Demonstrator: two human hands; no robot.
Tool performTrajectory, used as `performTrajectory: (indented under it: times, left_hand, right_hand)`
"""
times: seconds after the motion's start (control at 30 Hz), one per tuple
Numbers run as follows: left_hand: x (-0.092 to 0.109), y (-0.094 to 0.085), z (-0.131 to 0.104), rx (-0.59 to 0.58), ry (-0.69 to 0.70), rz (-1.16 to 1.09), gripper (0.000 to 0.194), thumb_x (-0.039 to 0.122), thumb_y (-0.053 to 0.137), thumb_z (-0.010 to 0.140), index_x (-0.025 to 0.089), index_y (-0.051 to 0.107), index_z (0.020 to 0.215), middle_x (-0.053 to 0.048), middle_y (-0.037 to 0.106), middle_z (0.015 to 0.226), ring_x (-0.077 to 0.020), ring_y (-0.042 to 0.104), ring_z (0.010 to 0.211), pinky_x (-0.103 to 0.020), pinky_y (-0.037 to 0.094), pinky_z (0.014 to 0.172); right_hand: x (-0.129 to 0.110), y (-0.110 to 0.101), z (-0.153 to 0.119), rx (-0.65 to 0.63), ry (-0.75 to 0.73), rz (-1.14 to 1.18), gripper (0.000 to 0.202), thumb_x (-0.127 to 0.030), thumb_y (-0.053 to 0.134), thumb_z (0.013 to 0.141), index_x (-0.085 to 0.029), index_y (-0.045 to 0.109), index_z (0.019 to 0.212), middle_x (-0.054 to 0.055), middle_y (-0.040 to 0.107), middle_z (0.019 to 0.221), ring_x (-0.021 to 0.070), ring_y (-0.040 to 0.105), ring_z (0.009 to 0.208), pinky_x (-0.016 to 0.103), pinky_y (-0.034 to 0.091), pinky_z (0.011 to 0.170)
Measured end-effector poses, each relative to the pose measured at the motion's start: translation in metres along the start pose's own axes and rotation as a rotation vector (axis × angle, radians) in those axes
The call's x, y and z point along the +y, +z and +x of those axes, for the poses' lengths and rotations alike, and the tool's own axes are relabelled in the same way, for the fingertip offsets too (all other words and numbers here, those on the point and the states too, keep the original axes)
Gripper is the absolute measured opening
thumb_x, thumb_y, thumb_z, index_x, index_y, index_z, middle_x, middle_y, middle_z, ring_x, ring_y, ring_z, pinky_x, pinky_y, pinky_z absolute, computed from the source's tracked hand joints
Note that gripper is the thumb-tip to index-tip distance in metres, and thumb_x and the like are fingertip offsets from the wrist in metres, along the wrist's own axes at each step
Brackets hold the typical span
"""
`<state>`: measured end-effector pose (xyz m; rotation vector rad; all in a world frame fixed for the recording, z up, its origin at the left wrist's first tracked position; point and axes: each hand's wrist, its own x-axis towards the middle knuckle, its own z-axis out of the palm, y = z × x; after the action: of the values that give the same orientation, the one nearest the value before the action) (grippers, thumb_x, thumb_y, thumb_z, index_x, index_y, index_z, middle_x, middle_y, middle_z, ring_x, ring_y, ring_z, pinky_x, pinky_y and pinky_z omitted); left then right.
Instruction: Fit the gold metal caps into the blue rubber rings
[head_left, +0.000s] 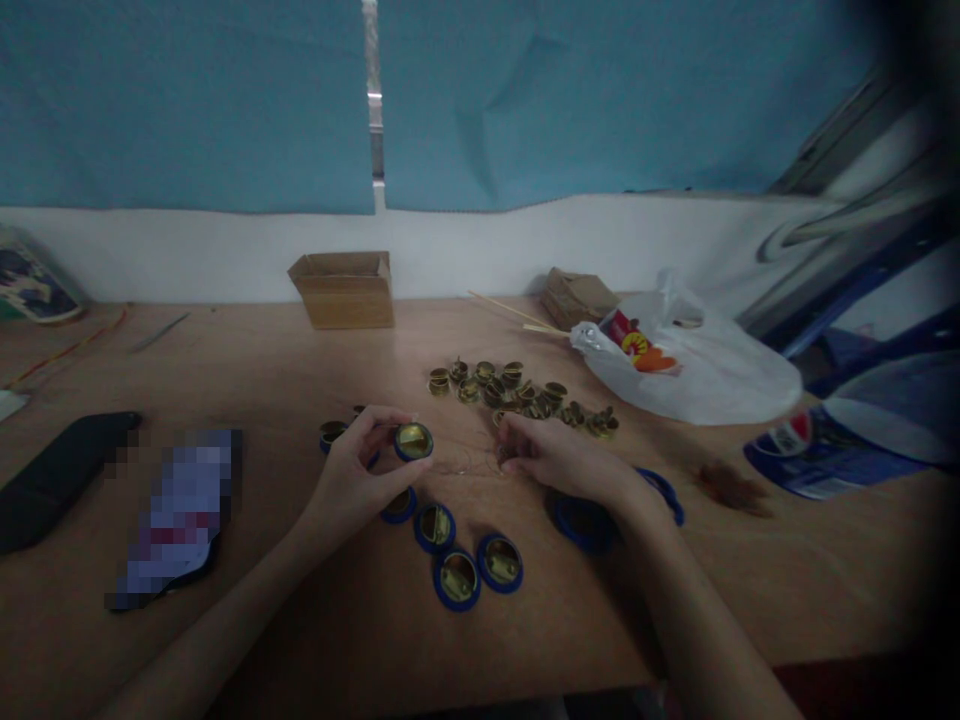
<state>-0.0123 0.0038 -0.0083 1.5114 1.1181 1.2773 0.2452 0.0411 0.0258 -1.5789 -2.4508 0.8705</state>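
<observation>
Between the thumb and fingers of my left hand (356, 470) is a round gold disc with a blue rim (413, 441), its gold hollow side facing me. My right hand (559, 460) is pinched just to the right, beside the pile of small gold metal pieces (493, 391); what its fingertips hold is too small to make out. A thin thread-like line (463, 470) runs between the hands. Below them lie several more blue-rimmed gold discs (457, 578), and others sit partly hidden behind my left hand. Dark blue round pieces (585, 524) lie under my right wrist.
A cardboard box (349, 295) stands open against the wall, with a second box (577, 297) farther right. Thin sticks and a white plastic bag (720, 370) lie at right, near a blue Pepsi container (825, 450). Two dark phone-like objects (64, 480) are at left.
</observation>
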Motion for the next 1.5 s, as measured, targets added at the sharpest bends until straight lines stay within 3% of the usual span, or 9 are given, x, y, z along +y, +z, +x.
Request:
performTrajectory:
  times: [0.43, 1.5]
  left_hand:
    - [0.0022, 0.0006, 0.0001, -0.011, -0.011, 0.009, 0.036, 0.024, 0.078, 0.07, 0.02, 0.057, 0.098, -0.008, 0.066, 0.11, -0.0216, 0.067, 0.099, -0.033, 0.053, 0.085]
    - [0.0003, 0.0028, -0.0013, -0.021, -0.028, 0.007, 0.035, 0.022, 0.078, 0.068, 0.021, 0.057, 0.096, -0.008, 0.067, 0.108, -0.022, 0.067, 0.096, -0.033, 0.056, 0.079]
  right_hand:
    - [0.0007, 0.0038, 0.0034, 0.042, -0.038, -0.08, 0.01, -0.015, 0.059, 0.082, -0.019, 0.053, 0.075, 0.002, 0.064, 0.076, 0.0167, 0.058, 0.072, 0.025, 0.036, 0.062]
    - [0.0018, 0.0087, 0.0061, 0.039, -0.04, -0.122, 0.009, -0.015, 0.054, 0.085, -0.021, 0.051, 0.078, 0.005, 0.065, 0.082, 0.0191, 0.061, 0.075, 0.027, 0.04, 0.064]
